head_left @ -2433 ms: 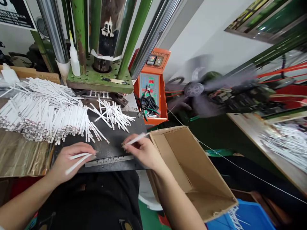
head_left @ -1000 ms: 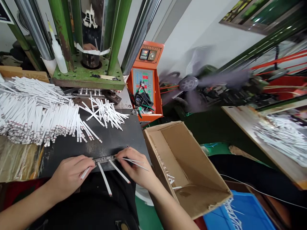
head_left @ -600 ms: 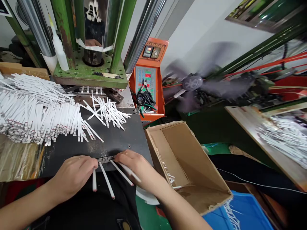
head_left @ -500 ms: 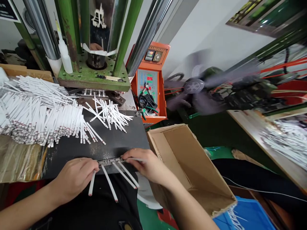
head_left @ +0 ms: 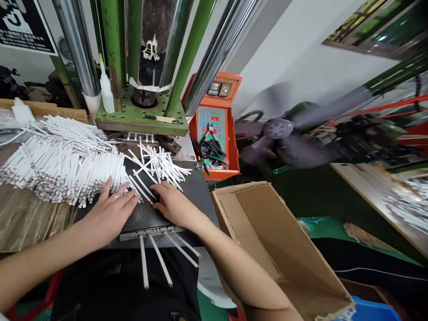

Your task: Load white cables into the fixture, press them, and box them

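Note:
My left hand (head_left: 115, 211) lies over the front edge of a big heap of white strips (head_left: 76, 167), fingers spread, a ring on one of them. My right hand (head_left: 175, 205) is at the ends of a few loose strips (head_left: 142, 183) beside a smaller pile of strips (head_left: 163, 162); its thumb and forefinger are apart around a strip end. Closer to me, a slotted metal bar (head_left: 129, 236) sits at the edge of the dark work plate (head_left: 197, 196). Several white strips (head_left: 159, 261) stick out of it toward me, their free ends reddish.
Behind the piles stands a green press (head_left: 143, 125) with a white bottle (head_left: 107, 94) on its base. An orange control box (head_left: 234, 147) is at its right, near a spinning fan (head_left: 280, 129). An open cardboard box (head_left: 267, 223) flanks my right arm.
Both hands have left the slotted bar and moved forward to the loose strips. The bar now rests on the plate with strips in it. The view has shifted slightly.

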### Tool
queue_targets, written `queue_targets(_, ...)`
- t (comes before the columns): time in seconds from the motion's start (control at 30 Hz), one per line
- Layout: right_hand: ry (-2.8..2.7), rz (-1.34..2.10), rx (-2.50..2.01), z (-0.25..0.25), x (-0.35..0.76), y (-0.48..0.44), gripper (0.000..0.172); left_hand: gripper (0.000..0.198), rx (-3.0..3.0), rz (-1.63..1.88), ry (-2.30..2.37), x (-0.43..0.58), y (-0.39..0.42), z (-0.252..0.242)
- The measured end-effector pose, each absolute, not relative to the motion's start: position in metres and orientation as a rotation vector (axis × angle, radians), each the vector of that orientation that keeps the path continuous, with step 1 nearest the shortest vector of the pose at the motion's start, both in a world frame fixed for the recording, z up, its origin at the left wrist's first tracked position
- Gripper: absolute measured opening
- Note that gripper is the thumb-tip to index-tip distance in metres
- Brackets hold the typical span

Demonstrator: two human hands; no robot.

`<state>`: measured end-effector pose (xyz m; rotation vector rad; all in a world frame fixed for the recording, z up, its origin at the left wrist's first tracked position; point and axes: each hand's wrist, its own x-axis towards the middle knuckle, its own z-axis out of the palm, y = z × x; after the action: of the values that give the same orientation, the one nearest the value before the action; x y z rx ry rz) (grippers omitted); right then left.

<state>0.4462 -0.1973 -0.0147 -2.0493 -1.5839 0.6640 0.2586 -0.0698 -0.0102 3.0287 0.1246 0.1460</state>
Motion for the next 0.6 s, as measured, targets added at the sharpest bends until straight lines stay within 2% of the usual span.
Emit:
queue_targets(0.1,-1.655,0.61,-2.017,-0.017,0.431,-0.194,0.041,0.052,3.051,-0.037,0.1,0.272,-0.079,-0.018)
queue_targets(0.23,-1.665,0.549,-1.851,-0.009,0.442,-0.207,0.04,0.051,3.013,0.041,0.048,0.256,-0.071,-0.007)
queue_targets(0.4,-1.611,0.129,-1.977,-0.005,0.509,-0.199,0.025,0.054,2.988,-0.114,0.059,0.243,0.004,0.015)
queue_targets(0.6,-1.549,-0.032,-2.262,-0.021,0.568,-0.107,0.039,0.056,2.978,-0.3,0.197,0.286,0.075,0.008)
